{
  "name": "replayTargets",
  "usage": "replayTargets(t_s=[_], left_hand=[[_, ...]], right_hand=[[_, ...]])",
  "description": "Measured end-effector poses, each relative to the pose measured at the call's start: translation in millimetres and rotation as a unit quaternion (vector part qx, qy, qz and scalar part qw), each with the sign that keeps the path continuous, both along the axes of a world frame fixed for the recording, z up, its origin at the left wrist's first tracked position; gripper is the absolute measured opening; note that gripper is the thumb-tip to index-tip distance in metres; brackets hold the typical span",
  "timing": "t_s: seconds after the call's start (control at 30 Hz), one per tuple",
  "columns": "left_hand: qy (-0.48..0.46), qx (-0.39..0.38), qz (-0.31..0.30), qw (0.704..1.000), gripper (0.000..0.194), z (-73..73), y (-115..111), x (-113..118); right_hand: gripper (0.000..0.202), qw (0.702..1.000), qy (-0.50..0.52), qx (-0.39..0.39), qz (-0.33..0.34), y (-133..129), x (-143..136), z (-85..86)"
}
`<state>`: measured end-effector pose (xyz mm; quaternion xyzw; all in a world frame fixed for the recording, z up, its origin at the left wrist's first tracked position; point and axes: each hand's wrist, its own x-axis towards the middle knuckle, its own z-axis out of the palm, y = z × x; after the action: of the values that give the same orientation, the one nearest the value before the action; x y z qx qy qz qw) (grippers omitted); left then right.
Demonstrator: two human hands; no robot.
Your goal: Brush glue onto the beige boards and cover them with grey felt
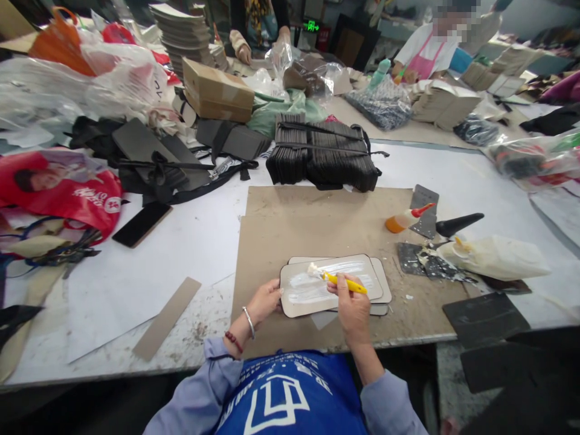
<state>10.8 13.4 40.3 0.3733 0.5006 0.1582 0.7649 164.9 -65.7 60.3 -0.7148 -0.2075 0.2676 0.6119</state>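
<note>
My right hand (352, 305) is closed round the yellow handle of a brush (348, 283). White paste clings to the bristles, which touch the top beige panel (299, 305). Streaks of white paste cover much of that rounded panel. My left hand (266, 302) pinches the panel's left edge. Beneath it lie other rounded panels (385, 289), shifted to the right, on a brown board (272, 235).
A bottle with a red tip (405, 219), a white plastic container (502, 257) and paste-smeared dark pieces (410, 260) stand at the right. Behind are a strapped black stack (324, 151) and a cardboard box (217, 90). A phone (142, 225) lies left. Two people are across the table.
</note>
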Motion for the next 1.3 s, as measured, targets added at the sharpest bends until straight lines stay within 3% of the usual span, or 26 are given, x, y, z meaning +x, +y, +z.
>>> replayTargets(t_s=[0.2, 0.3, 0.4, 0.6, 0.7, 0.8, 0.87, 0.93, 0.97, 1.03, 1.1, 1.17, 1.3], left_hand=[[0.013, 0.021, 0.005, 1.0, 0.031, 1.5, 2.5, -1.4], [0.036, 0.069, 0.033, 0.996, 0.037, 2.8, 16.5, -10.7], [0.071, 0.125, 0.116, 0.983, 0.043, 6.2, 45.8, -30.8], [0.138, 0.169, 0.296, 0.93, 0.024, 10.2, 124.1, -86.3], [0.188, 0.171, 0.32, 0.913, 0.021, 3.7, 152.6, -112.1], [0.282, 0.225, 0.329, 0.873, 0.025, -4.0, 157.6, -128.5], [0.357, 0.304, 0.342, 0.814, 0.035, -8.5, 141.4, -126.0], [0.409, 0.439, 0.28, 0.75, 0.043, -13.4, 110.5, -107.5], [0.412, 0.531, 0.185, 0.717, 0.04, -16.3, 91.8, -92.5], [0.305, 0.656, -0.053, 0.688, 0.03, -22.7, 54.0, -56.5], [0.227, 0.698, -0.229, 0.639, 0.032, -28.6, 23.4, -22.7], [0.225, 0.701, -0.301, 0.606, 0.04, -32.7, 5.1, -1.0], [0.261, 0.693, -0.331, 0.584, 0.044, -36.5, -0.8, 5.8]], right_hand=[[0.043, 0.997, 0.058, -0.036, 0.045, -28.9, -7.4, 3.0], [0.042, 0.998, 0.035, -0.022, -0.036, -37.0, 8.8, -3.5], [0.041, 0.995, 0.037, 0.006, -0.091, -40.6, 31.7, -3.6], [0.041, 0.984, 0.113, 0.058, -0.125, -31.6, 43.7, 2.1], [0.042, 0.98, 0.129, 0.063, -0.138, -25.8, 42.7, -1.0], [0.042, 0.979, 0.139, 0.057, -0.138, -21.4, 41.9, -4.2], [0.041, 0.98, 0.146, 0.05, -0.125, -16.5, 39.6, -5.4], [0.04, 0.981, 0.154, 0.047, -0.111, -8.6, 34.7, -6.7], [0.04, 0.98, 0.159, 0.048, -0.105, -3.6, 31.3, -7.6], [0.04, 0.98, 0.173, 0.05, -0.086, 7.1, 23.7, -10.9], [0.04, 0.98, 0.184, 0.044, -0.064, 15.9, 18.4, -16.0], [0.04, 0.982, 0.178, 0.03, -0.05, 19.7, 19.9, -22.0], [0.039, 0.99, 0.112, 0.009, -0.081, 8.4, 52.7, -32.3]])
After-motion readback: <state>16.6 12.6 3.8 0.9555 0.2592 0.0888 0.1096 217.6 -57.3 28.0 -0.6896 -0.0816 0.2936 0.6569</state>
